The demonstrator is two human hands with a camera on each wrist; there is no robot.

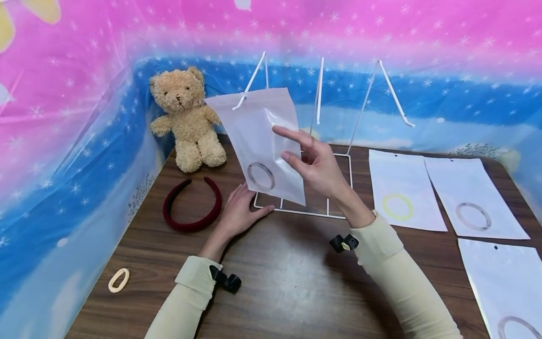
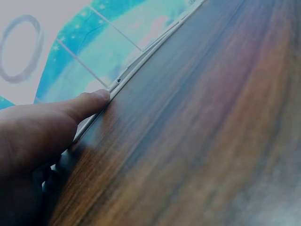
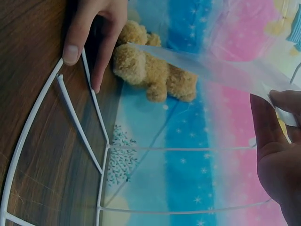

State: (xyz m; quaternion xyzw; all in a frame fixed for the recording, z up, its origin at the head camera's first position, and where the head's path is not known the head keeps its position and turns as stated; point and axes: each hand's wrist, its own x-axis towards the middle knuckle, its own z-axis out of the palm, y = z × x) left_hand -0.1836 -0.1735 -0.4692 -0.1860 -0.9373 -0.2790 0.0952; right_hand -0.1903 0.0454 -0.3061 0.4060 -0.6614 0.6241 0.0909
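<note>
A white display stand (image 1: 302,213) of wire rods stands on the table, with hooks on top. From its left hook hangs a white plastic bag (image 1: 237,136) bearing a grey bangle (image 1: 260,176), and it tilts slightly. My right hand (image 1: 323,167) touches the bag's front near its right edge, index finger and thumb spread apart; its other fingers are mostly hidden. At the stand's front left corner my left hand (image 1: 239,212) presses on the base. Its thumb (image 3: 70,54) lies on the front rod and a straight finger (image 3: 99,75) along the side rod.
A dark red headband (image 1: 192,226) lies left of my left hand, with a teddy bear (image 1: 186,117) behind it. Nearer the front is a beige oval ring (image 1: 118,280). On the right lie several bags, one with a yellow bangle (image 1: 398,207). A fabric backdrop (image 1: 466,113) borders the table.
</note>
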